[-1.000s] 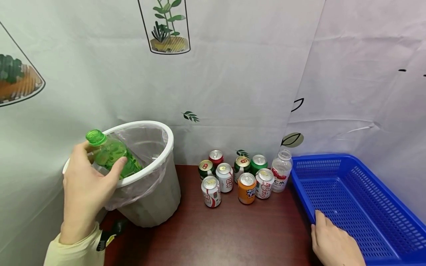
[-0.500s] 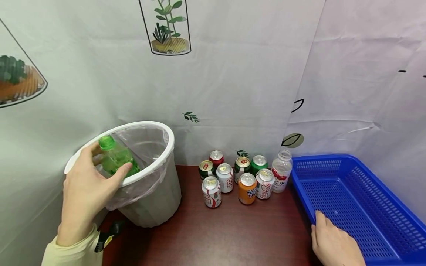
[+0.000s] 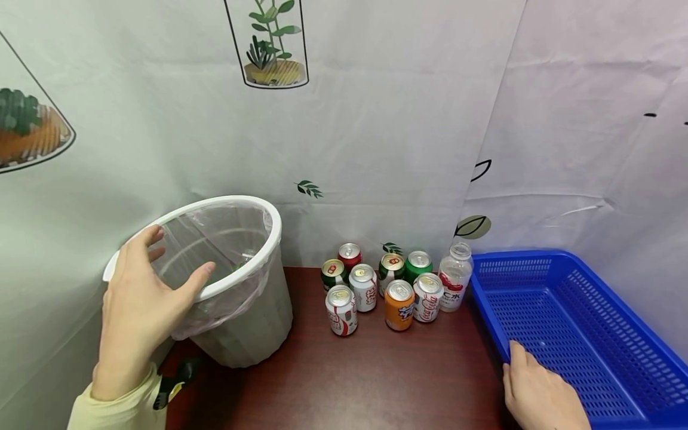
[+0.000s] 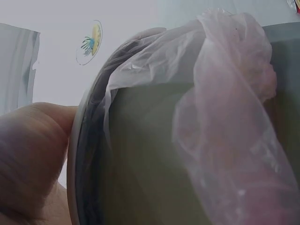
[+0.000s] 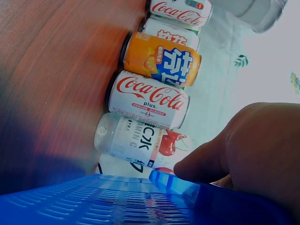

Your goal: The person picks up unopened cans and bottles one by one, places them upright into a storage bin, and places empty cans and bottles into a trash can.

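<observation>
Over the near left rim of the lined trash bin (image 3: 242, 334) is my left hand (image 3: 140, 298), thumb and fingers spread apart with nothing between them. A faint bit of green shows low inside the bin; the rest of the green bottle is out of sight. In the left wrist view, the pinkish plastic bag (image 4: 229, 117) hangs over the bin's edge beside the hand. My right hand (image 3: 543, 388) holds the left rim of the blue plastic basket (image 3: 491, 316), its thumb (image 5: 201, 161) over the edge in the right wrist view.
Between bin and basket stand several soda cans, among them an orange can (image 3: 399, 306) and a white Coca-Cola can (image 3: 341, 310). A clear bottle with a cherry label (image 3: 454, 278) stands next to the basket. A patterned cloth (image 3: 376, 119) hangs behind the dark red table (image 3: 349, 388).
The left hand moved slightly right over the bin and let go of the green plastic bottle, which dropped inside. The right hand, basket and cans stayed put.
</observation>
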{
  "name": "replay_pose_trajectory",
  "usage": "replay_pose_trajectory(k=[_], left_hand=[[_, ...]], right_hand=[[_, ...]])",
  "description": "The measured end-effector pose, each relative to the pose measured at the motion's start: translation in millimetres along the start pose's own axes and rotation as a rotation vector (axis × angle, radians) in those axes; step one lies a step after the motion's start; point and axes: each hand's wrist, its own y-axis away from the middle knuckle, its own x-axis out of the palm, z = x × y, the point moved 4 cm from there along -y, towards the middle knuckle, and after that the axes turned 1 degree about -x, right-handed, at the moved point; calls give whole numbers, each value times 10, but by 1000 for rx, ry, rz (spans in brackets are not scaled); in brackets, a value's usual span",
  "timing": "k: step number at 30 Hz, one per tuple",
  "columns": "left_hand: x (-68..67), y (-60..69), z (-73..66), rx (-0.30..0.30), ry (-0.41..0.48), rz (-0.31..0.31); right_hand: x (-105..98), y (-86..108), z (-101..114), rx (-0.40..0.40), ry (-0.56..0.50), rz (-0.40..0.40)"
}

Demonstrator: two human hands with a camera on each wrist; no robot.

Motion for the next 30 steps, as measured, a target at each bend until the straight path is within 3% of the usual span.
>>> replay_pose_trajectory(k=[9, 30], left_hand=[[15, 48, -67, 32, 31, -16], [157, 221, -454, 281, 132, -59]], right_hand=[[-10, -16, -7, 19, -3, 59], [-5, -21, -11, 16, -7, 62]])
